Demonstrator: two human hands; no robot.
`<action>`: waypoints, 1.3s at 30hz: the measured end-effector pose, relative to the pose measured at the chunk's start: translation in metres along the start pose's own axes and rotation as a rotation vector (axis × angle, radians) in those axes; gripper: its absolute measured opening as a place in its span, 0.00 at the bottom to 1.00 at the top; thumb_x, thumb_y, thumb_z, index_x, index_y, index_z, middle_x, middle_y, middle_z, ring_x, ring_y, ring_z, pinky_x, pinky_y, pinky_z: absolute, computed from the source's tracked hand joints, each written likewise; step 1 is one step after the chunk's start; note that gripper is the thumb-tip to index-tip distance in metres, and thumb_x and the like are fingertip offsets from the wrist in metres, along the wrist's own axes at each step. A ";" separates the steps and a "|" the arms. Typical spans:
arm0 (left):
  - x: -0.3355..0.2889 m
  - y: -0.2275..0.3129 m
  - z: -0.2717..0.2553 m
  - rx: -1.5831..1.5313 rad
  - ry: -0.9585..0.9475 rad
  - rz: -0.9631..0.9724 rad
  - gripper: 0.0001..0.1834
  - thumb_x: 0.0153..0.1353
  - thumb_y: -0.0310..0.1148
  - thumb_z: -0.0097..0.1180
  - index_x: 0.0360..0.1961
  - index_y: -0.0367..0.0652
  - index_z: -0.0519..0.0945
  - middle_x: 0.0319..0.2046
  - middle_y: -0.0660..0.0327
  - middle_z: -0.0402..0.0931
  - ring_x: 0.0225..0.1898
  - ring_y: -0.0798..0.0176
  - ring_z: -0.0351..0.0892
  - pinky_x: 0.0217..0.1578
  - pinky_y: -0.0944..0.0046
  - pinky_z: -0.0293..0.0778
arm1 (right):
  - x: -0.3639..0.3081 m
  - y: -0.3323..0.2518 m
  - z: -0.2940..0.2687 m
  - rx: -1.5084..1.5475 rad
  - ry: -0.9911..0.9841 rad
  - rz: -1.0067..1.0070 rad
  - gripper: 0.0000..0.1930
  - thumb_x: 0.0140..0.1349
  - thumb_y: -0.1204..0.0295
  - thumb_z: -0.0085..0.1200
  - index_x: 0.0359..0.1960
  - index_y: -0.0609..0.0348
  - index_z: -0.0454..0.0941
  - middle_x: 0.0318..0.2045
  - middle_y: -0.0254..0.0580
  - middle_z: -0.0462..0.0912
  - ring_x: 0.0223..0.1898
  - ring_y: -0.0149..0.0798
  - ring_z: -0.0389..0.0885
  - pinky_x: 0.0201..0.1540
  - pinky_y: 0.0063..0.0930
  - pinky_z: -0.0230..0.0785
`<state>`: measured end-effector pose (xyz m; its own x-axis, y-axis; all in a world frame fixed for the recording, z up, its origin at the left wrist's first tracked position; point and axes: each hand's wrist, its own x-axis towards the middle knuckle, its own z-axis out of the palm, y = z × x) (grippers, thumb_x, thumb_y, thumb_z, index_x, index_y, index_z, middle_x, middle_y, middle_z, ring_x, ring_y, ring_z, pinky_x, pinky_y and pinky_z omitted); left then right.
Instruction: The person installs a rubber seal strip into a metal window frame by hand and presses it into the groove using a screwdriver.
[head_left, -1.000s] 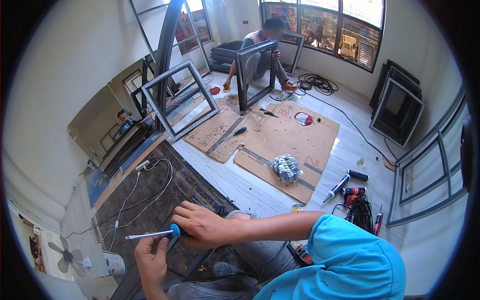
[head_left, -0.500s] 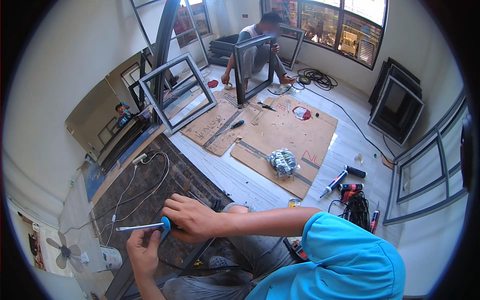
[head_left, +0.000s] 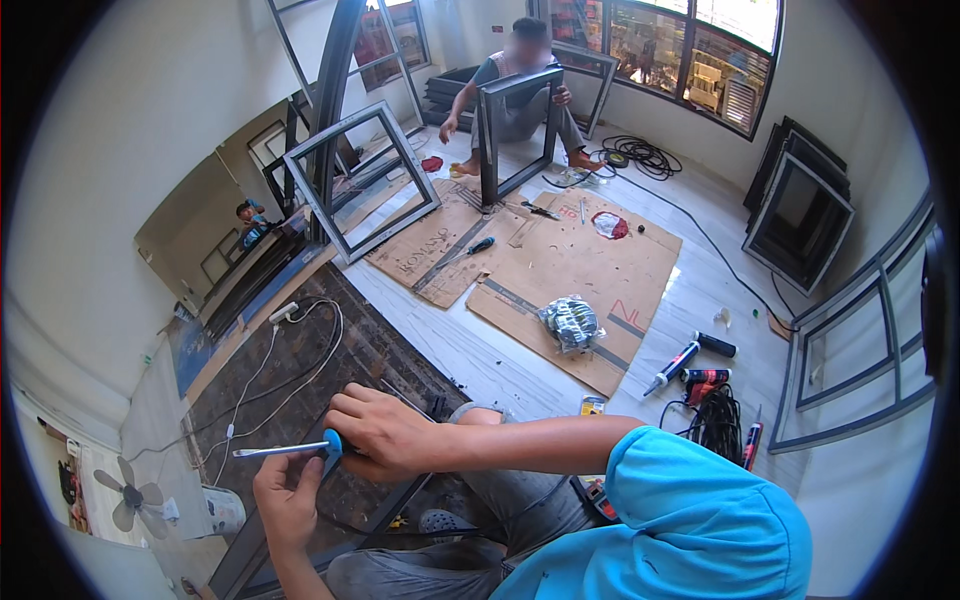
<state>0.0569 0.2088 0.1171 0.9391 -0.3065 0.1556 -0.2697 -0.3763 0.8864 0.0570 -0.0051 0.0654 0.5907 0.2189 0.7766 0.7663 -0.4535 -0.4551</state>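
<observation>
My right hand (head_left: 380, 430) is closed around the blue handle of a flathead screwdriver (head_left: 280, 451), its metal shaft pointing left. Just below the shaft, my left hand (head_left: 288, 500) has thumb and fingers pinched together close to the handle. What lies between those fingers is hidden. Beneath both hands a dark metal frame (head_left: 385, 512) slants up from the lower left, beside my legs. A thin black strip (head_left: 400, 533) runs across my lap from near the left hand.
Facing me, another person (head_left: 520, 90) sits holding an upright dark frame (head_left: 490, 150). Cardboard (head_left: 600, 270) on the floor bears a second screwdriver (head_left: 480, 246) and a plastic-wrapped bundle (head_left: 571, 324). Sealant tubes (head_left: 672, 368) and a coiled black cable (head_left: 712, 418) lie at right. A fan (head_left: 130, 497) stands at left.
My hands and the screwdriver stay nearly the same. Across the room, the other person has raised their head and lifted a hand off the floor. The view has shifted slightly.
</observation>
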 end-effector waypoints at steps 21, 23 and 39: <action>0.003 -0.002 -0.006 0.041 0.014 -0.019 0.09 0.65 0.27 0.67 0.41 0.34 0.82 0.34 0.60 0.81 0.37 0.68 0.79 0.39 0.69 0.74 | 0.004 0.004 0.002 -0.004 -0.007 -0.001 0.17 0.49 0.70 0.66 0.39 0.59 0.72 0.35 0.46 0.71 0.39 0.50 0.72 0.41 0.42 0.67; -0.006 -0.003 0.004 0.331 0.186 0.188 0.10 0.64 0.27 0.67 0.42 0.34 0.79 0.37 0.57 0.78 0.40 0.62 0.78 0.40 0.66 0.74 | 0.005 0.006 0.005 0.000 0.004 0.002 0.17 0.50 0.71 0.66 0.39 0.59 0.72 0.35 0.46 0.71 0.38 0.50 0.71 0.41 0.43 0.67; -0.053 -0.063 0.035 -0.323 0.547 0.013 0.11 0.71 0.22 0.56 0.47 0.40 0.67 0.35 0.62 0.70 0.29 0.73 0.70 0.28 0.74 0.66 | 0.018 0.025 0.020 -0.002 -0.017 0.009 0.17 0.51 0.70 0.66 0.41 0.59 0.74 0.35 0.45 0.72 0.37 0.48 0.70 0.39 0.41 0.65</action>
<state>0.0167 0.2187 0.0378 0.9320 0.2141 0.2924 -0.2846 -0.0671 0.9563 0.0916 0.0050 0.0598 0.6016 0.2295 0.7651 0.7607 -0.4570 -0.4611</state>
